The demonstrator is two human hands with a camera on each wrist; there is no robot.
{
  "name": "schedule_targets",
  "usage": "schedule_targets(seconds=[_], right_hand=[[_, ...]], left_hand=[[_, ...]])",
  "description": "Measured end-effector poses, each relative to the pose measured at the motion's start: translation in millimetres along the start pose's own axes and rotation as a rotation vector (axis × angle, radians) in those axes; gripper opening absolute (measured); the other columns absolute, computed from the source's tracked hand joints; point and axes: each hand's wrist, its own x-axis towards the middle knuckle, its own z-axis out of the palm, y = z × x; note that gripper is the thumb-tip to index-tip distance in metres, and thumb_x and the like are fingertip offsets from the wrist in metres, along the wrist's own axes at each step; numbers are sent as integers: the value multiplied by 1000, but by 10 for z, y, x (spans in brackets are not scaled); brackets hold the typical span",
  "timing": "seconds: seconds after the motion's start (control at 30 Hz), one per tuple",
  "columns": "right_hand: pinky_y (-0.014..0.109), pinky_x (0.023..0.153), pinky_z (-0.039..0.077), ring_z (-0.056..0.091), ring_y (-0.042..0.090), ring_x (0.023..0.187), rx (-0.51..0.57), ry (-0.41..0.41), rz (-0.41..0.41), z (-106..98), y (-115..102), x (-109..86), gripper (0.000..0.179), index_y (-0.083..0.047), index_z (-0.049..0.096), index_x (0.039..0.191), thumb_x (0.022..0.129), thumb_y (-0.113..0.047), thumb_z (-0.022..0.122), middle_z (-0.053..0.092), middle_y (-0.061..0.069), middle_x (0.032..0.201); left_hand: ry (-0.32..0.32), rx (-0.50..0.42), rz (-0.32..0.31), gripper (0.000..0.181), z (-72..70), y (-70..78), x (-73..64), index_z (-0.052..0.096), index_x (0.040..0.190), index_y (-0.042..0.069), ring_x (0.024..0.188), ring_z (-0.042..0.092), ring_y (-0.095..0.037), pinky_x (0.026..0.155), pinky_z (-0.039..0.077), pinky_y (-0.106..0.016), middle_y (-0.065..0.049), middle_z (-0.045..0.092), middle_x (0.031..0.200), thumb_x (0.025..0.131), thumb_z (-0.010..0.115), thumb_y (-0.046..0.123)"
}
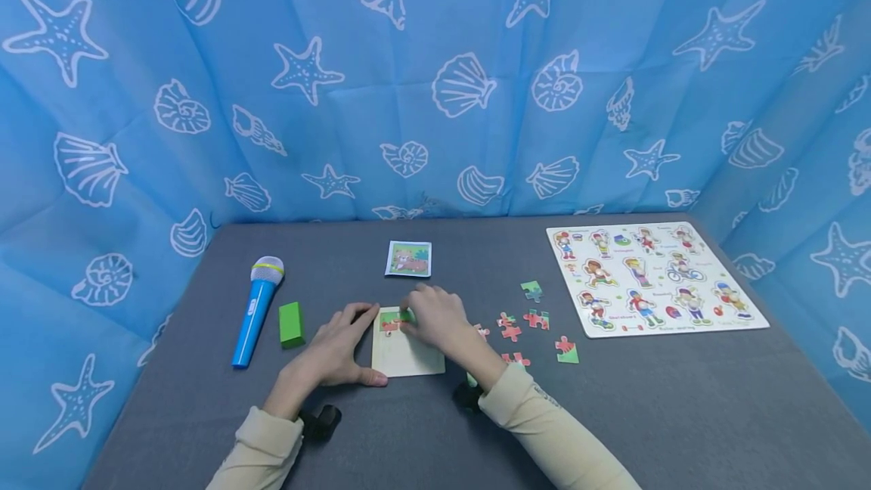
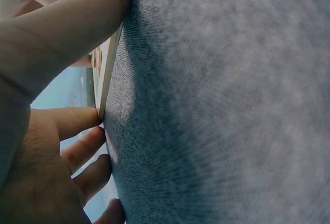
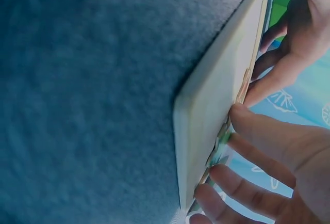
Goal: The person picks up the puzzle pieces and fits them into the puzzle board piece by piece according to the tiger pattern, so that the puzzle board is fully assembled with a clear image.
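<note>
Pieces (image 1: pixel 389 324) in the far left corner of our board (image 1: pixel 408 358) could skew if our right hand (image 1: pixel 437 316), pinching a green piece (image 3: pixel 225 137), pushes sideways, or if our left hand (image 1: pixel 342 348), thumb and fingers apart at the left edge, lets the board slip on the surface (image 1: pixel 401 437).

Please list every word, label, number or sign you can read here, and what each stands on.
"PIN": on the blue curtain.
Printed labels on the white board: too small to read reliably.
Dark marks on the right sleeve: perhaps lettering, too small to read.
Puzzle tray: no text seen.
</note>
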Motion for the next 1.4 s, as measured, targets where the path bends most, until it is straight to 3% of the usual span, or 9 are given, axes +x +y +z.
schedule_targets(seconds=[0.4,0.73,1.0,1.4], right_hand=[[36,60,54,66,18,84,22,-36,-23,14,-12,36,15,-20,83,104,92,-28,78,72,2,103],[40,66,57,69,22,93,30,-30,-35,8,-22,12,20,-20,81,110,92,-28,78,72,3,108],[38,68,57,67,19,92,-1,-46,-50,-9,-45,3,13,-21,83,103,93,-26,77,71,2,106],[44,70,57,69,25,101,31,-29,-25,-39,-18,-14,29,-22,77,121,92,-27,77,71,5,116]], left_hand=[[-1,-3,-6,119,-7,3,-1,29,162,10,142,39,-39,109,36,-68,-16,33,162,71,89,56],[2,-2,1,119,-5,5,-13,29,162,9,141,40,-39,108,37,-67,-16,33,162,72,89,56],[-6,1,-17,119,0,-4,0,28,163,11,141,40,-38,109,37,-67,-15,32,162,71,89,57],[-3,-3,-11,119,2,-7,4,28,163,11,142,39,-39,110,36,-67,-15,32,163,71,89,57]])
